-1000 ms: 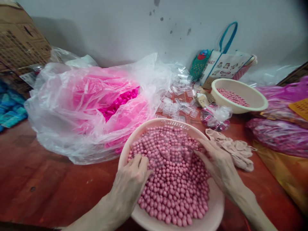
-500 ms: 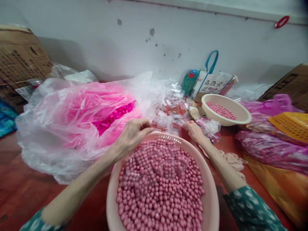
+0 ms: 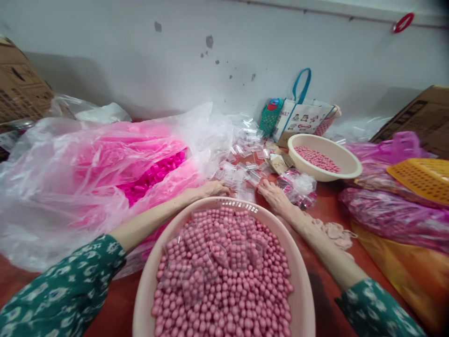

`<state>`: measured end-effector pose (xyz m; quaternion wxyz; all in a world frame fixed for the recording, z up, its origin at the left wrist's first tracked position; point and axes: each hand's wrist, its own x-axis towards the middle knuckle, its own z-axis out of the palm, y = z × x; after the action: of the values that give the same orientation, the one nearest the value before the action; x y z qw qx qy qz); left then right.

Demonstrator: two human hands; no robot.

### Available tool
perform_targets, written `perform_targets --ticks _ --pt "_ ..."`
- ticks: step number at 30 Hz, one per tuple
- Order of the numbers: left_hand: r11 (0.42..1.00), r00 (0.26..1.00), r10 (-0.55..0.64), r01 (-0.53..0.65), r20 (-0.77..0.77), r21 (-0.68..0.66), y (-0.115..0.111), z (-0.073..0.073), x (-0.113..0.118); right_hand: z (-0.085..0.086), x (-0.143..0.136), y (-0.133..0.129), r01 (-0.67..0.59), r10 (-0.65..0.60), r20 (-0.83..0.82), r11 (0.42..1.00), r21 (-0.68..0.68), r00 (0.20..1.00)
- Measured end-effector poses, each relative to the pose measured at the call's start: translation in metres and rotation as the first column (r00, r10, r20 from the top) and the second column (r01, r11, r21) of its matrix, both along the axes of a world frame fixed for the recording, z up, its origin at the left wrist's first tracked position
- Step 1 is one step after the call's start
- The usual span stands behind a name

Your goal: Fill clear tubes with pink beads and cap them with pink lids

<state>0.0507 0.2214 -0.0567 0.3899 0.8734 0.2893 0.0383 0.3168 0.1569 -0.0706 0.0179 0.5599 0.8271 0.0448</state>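
A large pale pink basin (image 3: 303, 285) full of round pink beads (image 3: 245, 290) stands in front of me, with several small clear pieces lying on the beads. Beyond its far rim, small clear plastic pieces (image 3: 240, 175) are scattered over the red surface. My left hand (image 3: 214, 188) reaches over the far left rim to the near edge of these pieces; its fingers are bent and what they touch is too small to tell. My right hand (image 3: 271, 193) rests at the right side of the same pieces, fingers curled downward, fingertips partly hidden.
Left, a big plastic bag (image 3: 87, 187) holds bright pink pieces. Right, a cream bowl (image 3: 352, 169) holds small pink beads, beside purple bags (image 3: 396, 210) and a yellow basket (image 3: 421, 180). A tote bag (image 3: 305, 119) and cardboard boxes (image 3: 21, 84) stand near the wall.
My left hand has moved forward from above the basin's rim down to the clear pieces. My right hand stays near them. The view has shifted slightly.
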Motion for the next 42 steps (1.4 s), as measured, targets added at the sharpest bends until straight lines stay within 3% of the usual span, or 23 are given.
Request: perform_targets --ticks 6,8,11,13,16,17,20,22,24,27,29,33,37,39,42 --pt "0.986 0.984 0.162 -0.159 0.078 -0.046 0.003 0.001 -0.005 0.008 -0.002 0.007 0.069 -0.066 -0.242 0.998 0.004 0.968" --pt "0.970 0.959 0.241 -0.230 0.149 -0.082 0.001 0.012 -0.010 0.018 0.005 0.000 0.109 -0.096 -0.353 0.994 0.015 0.931" --pt "0.938 0.901 0.341 -0.309 0.268 -0.156 -0.016 0.038 -0.021 0.041 0.013 -0.029 0.163 -0.129 -0.529 0.986 0.018 0.839" --pt "0.927 0.874 0.364 -0.308 0.321 -0.213 -0.041 0.061 -0.030 0.059 0.013 -0.059 0.154 -0.130 -0.626 0.988 -0.017 0.769" --pt "0.928 0.878 0.332 -0.241 0.344 -0.283 -0.099 0.093 -0.043 0.081 0.002 -0.108 0.078 -0.151 -0.725 0.988 -0.134 0.672" --pt "0.928 0.902 0.299 -0.199 0.311 -0.316 -0.121 0.100 -0.047 0.086 -0.004 -0.123 0.011 -0.212 -0.806 0.969 -0.247 0.552" --pt "0.962 0.963 0.238 -0.215 0.125 -0.170 -0.182 0.101 -0.060 0.090 -0.021 -0.153 -0.147 -0.386 -0.864 0.881 -0.449 0.323" --pt "0.972 0.974 0.219 -0.211 0.065 -0.106 -0.214 0.088 -0.069 0.088 -0.030 -0.165 -0.220 -0.449 -0.851 0.832 -0.509 0.272" --pt "0.978 0.980 0.193 -0.189 0.043 -0.094 -0.235 0.072 -0.079 0.086 -0.036 -0.173 -0.229 -0.436 -0.837 0.824 -0.519 0.330" --pt "0.991 0.987 0.123 -0.117 0.101 -0.065 -0.252 0.057 -0.090 0.085 -0.043 -0.184 -0.146 -0.304 -0.749 0.871 -0.469 0.588" --pt "0.998 0.988 0.068 -0.068 0.136 -0.003 -0.257 0.056 -0.094 0.084 -0.047 -0.190 -0.104 -0.256 -0.683 0.892 -0.439 0.684" --pt "0.991 0.996 -0.017 0.006 0.088 0.134 -0.262 0.059 -0.097 0.080 -0.056 -0.197 -0.138 -0.243 -0.702 0.888 -0.439 0.670" --pt "0.985 0.998 0.025 -0.036 0.063 0.169 -0.265 0.048 -0.098 0.077 -0.061 -0.201 -0.196 -0.162 -0.557 0.827 -0.527 0.815" --pt "0.984 0.992 0.111 -0.117 0.053 0.132 -0.265 0.039 -0.097 0.074 -0.059 -0.204 -0.175 -0.088 -0.465 0.852 -0.494 0.881" --pt "0.974 0.974 0.225 -0.226 0.024 0.014 -0.264 0.030 -0.097 0.068 -0.053 -0.211 -0.173 0.048 -0.377 0.937 -0.304 0.925"
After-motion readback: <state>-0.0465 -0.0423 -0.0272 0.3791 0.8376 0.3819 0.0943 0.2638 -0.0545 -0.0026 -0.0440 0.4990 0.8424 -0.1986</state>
